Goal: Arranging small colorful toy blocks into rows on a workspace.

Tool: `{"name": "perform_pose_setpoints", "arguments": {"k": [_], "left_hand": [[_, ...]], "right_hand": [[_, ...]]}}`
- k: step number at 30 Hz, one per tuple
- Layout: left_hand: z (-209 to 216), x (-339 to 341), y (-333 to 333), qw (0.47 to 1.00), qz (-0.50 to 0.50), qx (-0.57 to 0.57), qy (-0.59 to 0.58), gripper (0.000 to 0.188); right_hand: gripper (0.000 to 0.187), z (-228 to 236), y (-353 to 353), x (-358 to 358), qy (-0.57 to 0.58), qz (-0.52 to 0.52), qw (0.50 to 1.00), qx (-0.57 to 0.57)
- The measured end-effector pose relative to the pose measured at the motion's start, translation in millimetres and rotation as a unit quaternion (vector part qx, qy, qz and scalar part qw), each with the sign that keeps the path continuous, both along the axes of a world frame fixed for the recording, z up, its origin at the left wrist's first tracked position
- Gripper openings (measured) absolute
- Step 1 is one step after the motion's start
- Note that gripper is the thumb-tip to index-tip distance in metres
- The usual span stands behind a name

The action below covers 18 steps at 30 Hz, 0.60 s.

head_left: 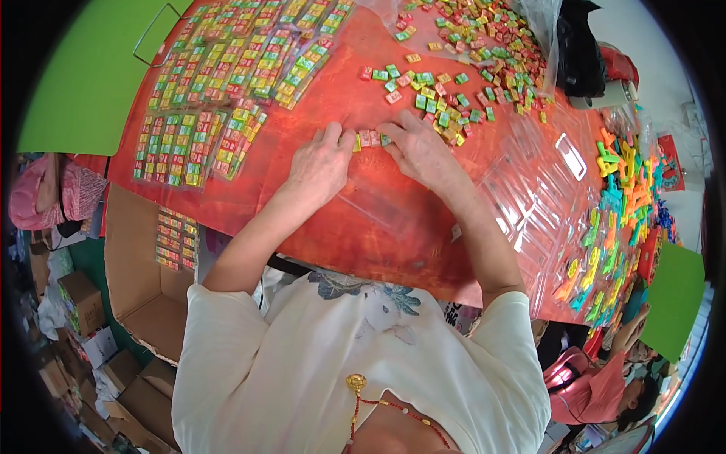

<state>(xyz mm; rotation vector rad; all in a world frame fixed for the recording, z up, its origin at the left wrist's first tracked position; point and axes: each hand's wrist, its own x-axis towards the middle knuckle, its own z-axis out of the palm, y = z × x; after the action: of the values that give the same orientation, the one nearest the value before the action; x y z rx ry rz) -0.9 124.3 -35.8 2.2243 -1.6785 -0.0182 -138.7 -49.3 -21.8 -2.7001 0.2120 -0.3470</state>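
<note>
Both hands meet over the middle of the red table point(325, 242). Between them lies a short row of small red, yellow and green blocks point(369, 139). My left hand point(321, 160) has its fingertips closed at the row's left end. At the right end, my right hand point(421, 150) pinches with curled fingers, which partly hide a green block. A clear plastic tray point(378, 210) lies flat just below the hands. Loose blocks of the same kind point(446, 106) are scattered beyond my right hand, thickening into a heap point(507, 45) at the far right.
Clear packs filled with blocks point(227, 64) cover the far left. Empty clear trays point(522, 181) overlap at the right, beside bright plastic toys point(628, 178). A black bag point(579, 53) stands far right. An open cardboard box point(136, 250) is at the left edge. Another person point(597, 386) sits lower right.
</note>
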Motion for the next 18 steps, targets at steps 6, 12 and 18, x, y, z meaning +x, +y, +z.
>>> {"name": "perform_pose_setpoints", "arguments": {"k": [6, 12, 18], "left_hand": [[22.0, 1.0, 13.2, 0.996, -0.081, 0.003, 0.030, 0.035], [22.9, -9.0, 42.8, 0.975, -0.221, -0.005, 0.017, 0.040], [18.4, -9.6, 37.6, 0.961, -0.276, 0.008, 0.025, 0.047]], "right_hand": [[0.025, 16.8, 31.9, -26.8, -0.025, -0.047, 0.998, -0.021], [0.030, 32.3, 101.8, -76.7, 0.038, -0.131, 0.990, 0.017], [0.048, 10.3, 128.5, -92.1, 0.011, -0.182, 0.982, 0.057]]}}
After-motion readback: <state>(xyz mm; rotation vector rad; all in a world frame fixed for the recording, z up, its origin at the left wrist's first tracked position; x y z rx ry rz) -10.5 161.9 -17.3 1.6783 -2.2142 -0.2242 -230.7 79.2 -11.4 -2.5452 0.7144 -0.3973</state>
